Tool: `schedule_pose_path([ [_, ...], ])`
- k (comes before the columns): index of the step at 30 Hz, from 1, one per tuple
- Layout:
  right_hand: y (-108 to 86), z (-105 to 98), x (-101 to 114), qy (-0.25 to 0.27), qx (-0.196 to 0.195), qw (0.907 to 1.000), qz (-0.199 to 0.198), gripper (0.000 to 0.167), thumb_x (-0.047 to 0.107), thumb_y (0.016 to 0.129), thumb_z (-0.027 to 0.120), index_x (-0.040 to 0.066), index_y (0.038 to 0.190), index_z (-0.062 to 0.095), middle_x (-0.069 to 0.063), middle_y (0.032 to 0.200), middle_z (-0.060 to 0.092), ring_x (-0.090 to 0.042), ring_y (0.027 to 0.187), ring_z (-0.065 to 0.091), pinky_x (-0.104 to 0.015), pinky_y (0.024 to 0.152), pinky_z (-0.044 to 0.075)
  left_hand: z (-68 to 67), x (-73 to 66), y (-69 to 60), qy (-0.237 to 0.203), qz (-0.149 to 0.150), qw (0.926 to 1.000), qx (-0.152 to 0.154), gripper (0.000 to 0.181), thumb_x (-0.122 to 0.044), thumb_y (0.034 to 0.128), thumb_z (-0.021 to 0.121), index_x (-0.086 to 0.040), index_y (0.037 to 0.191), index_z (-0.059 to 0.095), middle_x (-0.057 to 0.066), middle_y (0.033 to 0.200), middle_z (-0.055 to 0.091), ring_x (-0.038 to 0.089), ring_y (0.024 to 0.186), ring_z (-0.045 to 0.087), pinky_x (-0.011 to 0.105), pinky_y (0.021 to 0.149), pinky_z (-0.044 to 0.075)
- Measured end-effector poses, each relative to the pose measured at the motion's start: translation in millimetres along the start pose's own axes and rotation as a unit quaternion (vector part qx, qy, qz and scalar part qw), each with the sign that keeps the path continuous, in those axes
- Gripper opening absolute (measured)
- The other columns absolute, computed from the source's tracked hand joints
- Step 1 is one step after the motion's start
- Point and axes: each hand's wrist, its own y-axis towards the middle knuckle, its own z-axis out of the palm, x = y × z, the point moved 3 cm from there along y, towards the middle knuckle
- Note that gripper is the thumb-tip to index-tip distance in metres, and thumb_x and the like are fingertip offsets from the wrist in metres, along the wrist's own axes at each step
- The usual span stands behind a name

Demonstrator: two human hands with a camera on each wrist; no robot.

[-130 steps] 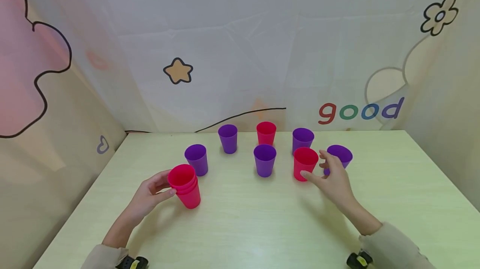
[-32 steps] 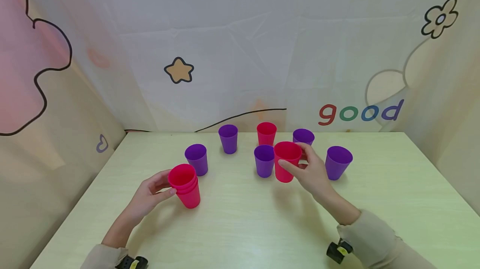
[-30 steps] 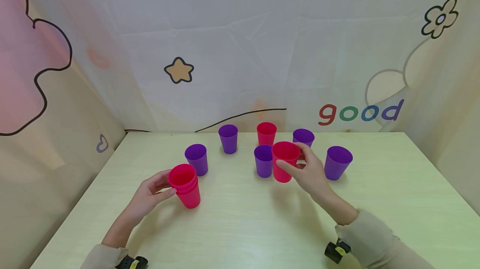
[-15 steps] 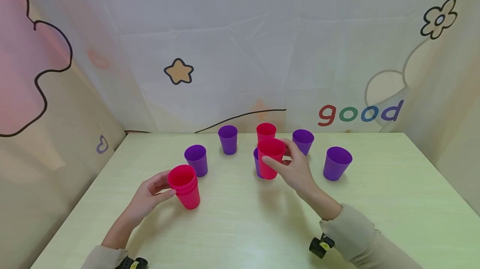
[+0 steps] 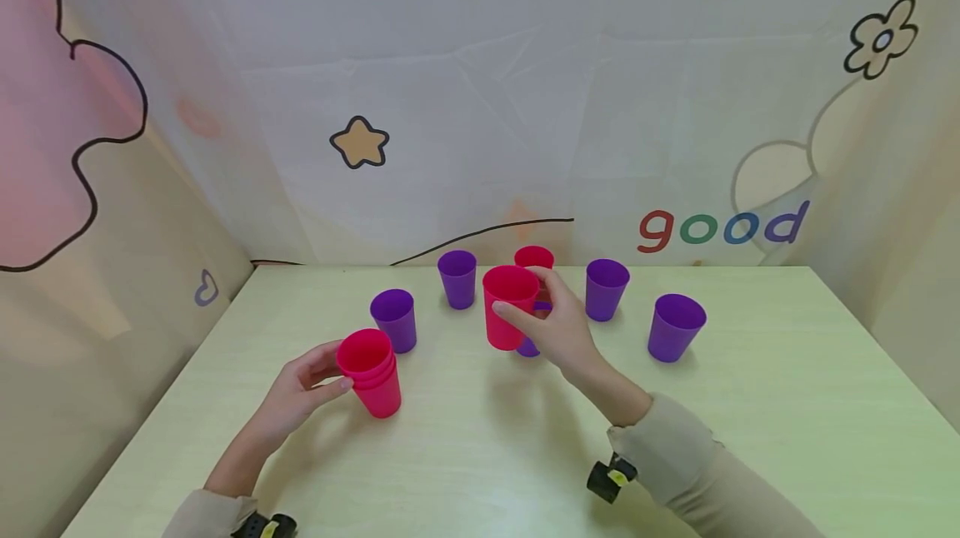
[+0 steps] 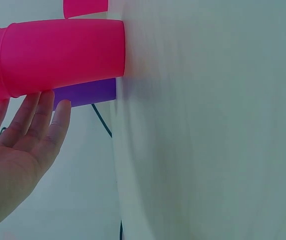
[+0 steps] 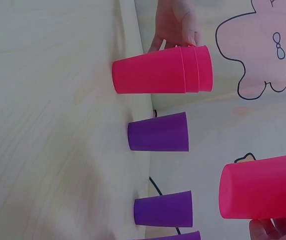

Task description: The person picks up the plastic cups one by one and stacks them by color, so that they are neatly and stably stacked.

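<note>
My left hand (image 5: 298,388) holds a nested stack of red cups (image 5: 378,392) upright on the table, thumb in front and fingers behind. In the right wrist view several rims show at the top of this stack (image 7: 152,72). My right hand (image 5: 561,328) grips a single red cup (image 5: 504,321) between thumb and fingers, raised above the table; its lifted base shows in the right wrist view. Behind that hand a purple cup (image 5: 529,348) is mostly hidden. Just behind the stack stands another purple cup (image 5: 397,323).
At the back stand a purple cup (image 5: 458,281) and a partly hidden red cup (image 5: 534,256). Two more purple cups, one at the back right (image 5: 606,292) and one farther right (image 5: 675,330), stand upright on the pale table (image 5: 465,463). A printed cloth (image 5: 450,105) hangs behind.
My right hand has taken hold of the red cup at the right, lifted it and carried it leftward past the middle purple cup. My left hand and the stack stay put.
</note>
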Motion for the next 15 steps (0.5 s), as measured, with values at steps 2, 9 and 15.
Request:
schedule_pose_path([
  [2, 1.1, 3, 0, -0.005, 0.001, 1.0, -0.001, 0.058, 0.026, 0.078, 0.072, 0.011, 0.126, 0.044, -0.007, 0.113, 0.055, -0.024, 0.099, 0.054, -0.034, 0.077, 0.051, 0.1, 0.4, 0.0, 0.001, -0.001, 1.0, 0.001, 0.048, -0.007, 0.0852, 0.062, 0.004, 0.128, 0.044, 0.014, 0.117, 0.055, 0.012, 0.1, 0.055, 0.025, 0.082, 0.048],
  [9, 5.3, 17, 5, -0.003, 0.014, 0.9998, -0.012, 0.06, 0.025, 0.077, 0.073, 0.011, 0.127, 0.044, -0.007, 0.111, 0.055, -0.025, 0.097, 0.054, -0.034, 0.075, 0.051, -2.6, 4.0, -0.6, 0.02, -0.006, 0.9998, 0.001, 0.049, -0.01, 0.085, 0.063, 0.001, 0.129, 0.045, 0.004, 0.113, 0.057, 0.012, 0.099, 0.056, 0.026, 0.081, 0.049],
  [15, 8.0, 31, 11, 0.004, 0.025, 0.9995, -0.017, 0.057, 0.025, 0.076, 0.074, 0.012, 0.124, 0.047, -0.004, 0.108, 0.055, -0.023, 0.097, 0.051, -0.031, 0.071, 0.05, -1.9, 3.9, -0.2, 0.021, -0.005, 0.9998, 0.001, 0.049, -0.01, 0.0852, 0.063, 0.001, 0.129, 0.044, 0.009, 0.114, 0.057, 0.012, 0.099, 0.056, 0.026, 0.08, 0.049],
])
